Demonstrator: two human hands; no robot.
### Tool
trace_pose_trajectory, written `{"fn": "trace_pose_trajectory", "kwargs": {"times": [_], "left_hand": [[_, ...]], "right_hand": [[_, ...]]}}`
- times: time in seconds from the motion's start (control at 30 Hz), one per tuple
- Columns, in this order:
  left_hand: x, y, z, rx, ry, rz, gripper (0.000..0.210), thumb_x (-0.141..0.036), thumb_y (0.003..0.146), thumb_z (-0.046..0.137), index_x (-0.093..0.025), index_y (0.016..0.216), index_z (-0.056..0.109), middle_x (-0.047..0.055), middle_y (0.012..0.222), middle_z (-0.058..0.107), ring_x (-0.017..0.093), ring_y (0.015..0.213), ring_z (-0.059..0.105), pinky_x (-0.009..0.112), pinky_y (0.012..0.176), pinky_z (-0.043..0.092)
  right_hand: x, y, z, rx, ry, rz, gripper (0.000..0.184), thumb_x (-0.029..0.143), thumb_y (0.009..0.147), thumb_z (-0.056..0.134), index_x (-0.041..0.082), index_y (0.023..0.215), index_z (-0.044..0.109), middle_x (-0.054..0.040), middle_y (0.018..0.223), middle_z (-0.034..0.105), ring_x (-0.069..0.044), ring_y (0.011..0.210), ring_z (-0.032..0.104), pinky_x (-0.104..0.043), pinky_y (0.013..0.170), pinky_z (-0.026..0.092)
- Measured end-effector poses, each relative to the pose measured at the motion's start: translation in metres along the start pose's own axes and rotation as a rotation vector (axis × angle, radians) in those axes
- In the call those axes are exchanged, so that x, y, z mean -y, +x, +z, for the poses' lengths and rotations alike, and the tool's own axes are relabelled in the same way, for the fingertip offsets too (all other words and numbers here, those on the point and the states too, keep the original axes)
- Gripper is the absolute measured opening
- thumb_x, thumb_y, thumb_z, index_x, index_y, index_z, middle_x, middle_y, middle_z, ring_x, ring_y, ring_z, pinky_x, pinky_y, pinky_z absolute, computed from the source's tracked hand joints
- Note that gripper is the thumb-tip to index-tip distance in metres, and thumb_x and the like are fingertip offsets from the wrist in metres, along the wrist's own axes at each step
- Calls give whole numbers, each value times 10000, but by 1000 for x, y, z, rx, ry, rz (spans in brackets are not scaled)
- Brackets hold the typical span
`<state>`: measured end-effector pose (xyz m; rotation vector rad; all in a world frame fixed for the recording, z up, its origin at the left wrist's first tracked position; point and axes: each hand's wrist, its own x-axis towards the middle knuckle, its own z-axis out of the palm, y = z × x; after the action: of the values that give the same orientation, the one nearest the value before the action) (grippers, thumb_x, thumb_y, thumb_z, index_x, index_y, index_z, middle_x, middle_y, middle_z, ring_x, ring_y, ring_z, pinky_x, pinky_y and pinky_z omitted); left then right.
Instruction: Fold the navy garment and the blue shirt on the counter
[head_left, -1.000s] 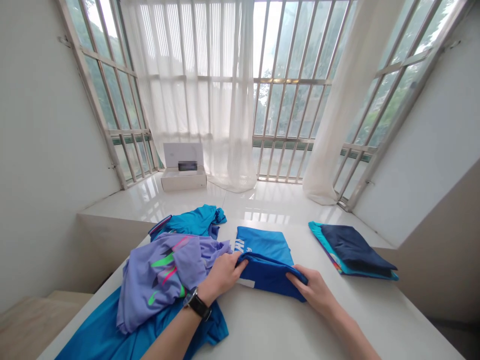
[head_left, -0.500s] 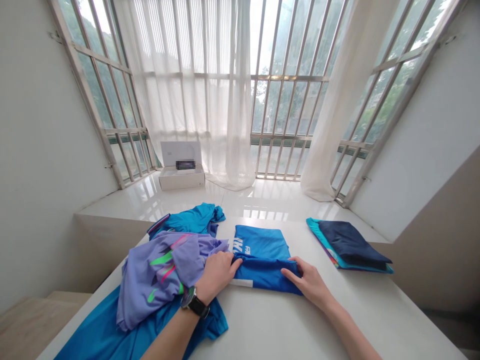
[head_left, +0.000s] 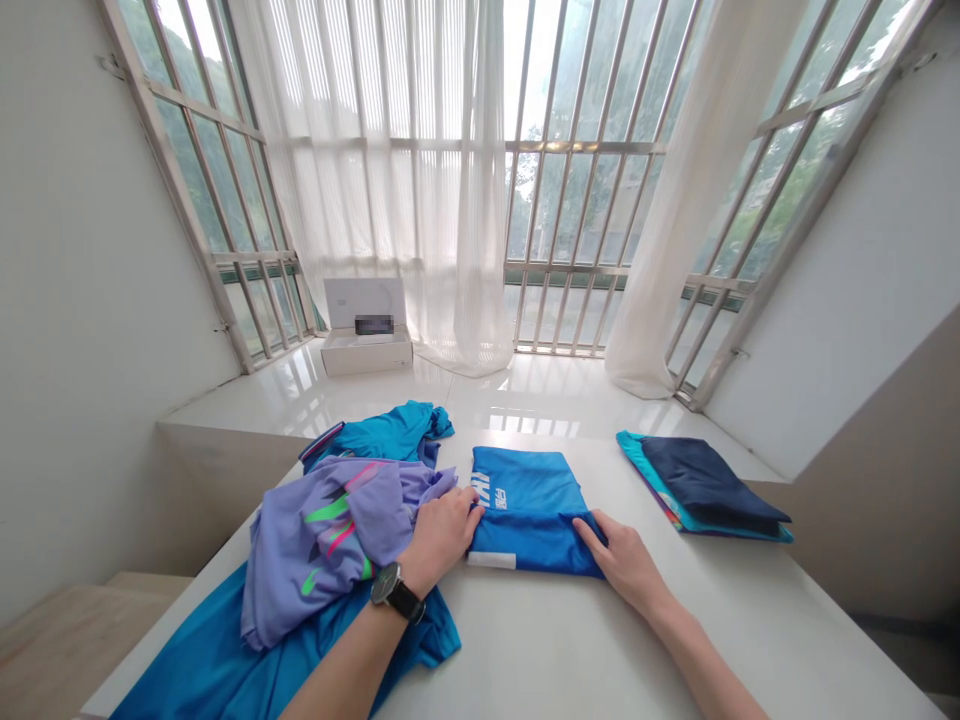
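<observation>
A bright blue shirt [head_left: 531, 478] with white lettering lies folded into a rough square on the white table, its near part doubled over in a darker blue band. My left hand [head_left: 444, 537], with a black watch on its wrist, pinches the left end of the fold. At the right end, my right hand [head_left: 621, 562] has the cloth between thumb and fingers. Close beside my left hand lies a crumpled purple shirt [head_left: 289, 535] with green and pink marks. It rests on a spread blue garment [head_left: 202, 640], partly hidden under it and my forearm.
On the right sits a stack of folded clothes, topped by a dark navy garment [head_left: 705, 480]. Bunched teal cloth [head_left: 390, 432] lies behind the purple shirt. An open white box [head_left: 366, 356] stands on the window ledge [head_left: 465, 400], before white curtains [head_left: 469, 250] and barred windows.
The folded front strip of the blue shirt lies flatter and more even. My right fingers have shifted slightly along its right end. The view has moved a little.
</observation>
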<state>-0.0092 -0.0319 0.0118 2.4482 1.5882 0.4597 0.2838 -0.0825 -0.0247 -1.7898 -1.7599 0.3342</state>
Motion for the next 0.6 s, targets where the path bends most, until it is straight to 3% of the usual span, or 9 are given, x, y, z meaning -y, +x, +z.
{"fn": "trace_pose_trajectory", "kwargs": {"times": [0.1,0.27,0.6], "left_hand": [[-1,1,0,11,0,10,236,-367,1003,463,-223,959,645,53,1015,714,224,880,685,301,696,455],[0,2,-1,0,-44,23,254,-367,1002,475,-218,885,644,40,955,721,211,848,677,288,681,436],[-1,3,6,-10,-22,33,117,-236,974,518,-223,981,634,31,999,686,197,894,650,277,714,455]], "right_hand": [[1,-1,0,-13,-44,7,402,581,948,363,276,698,441,-4,612,608,-214,585,578,-302,625,406],[1,-1,-4,-13,-91,26,380,564,937,388,271,708,470,-7,627,639,-215,597,617,-292,608,398],[-4,-2,-9,42,-251,155,358,506,945,405,255,721,525,-26,661,689,-219,652,656,-280,561,339]]}}
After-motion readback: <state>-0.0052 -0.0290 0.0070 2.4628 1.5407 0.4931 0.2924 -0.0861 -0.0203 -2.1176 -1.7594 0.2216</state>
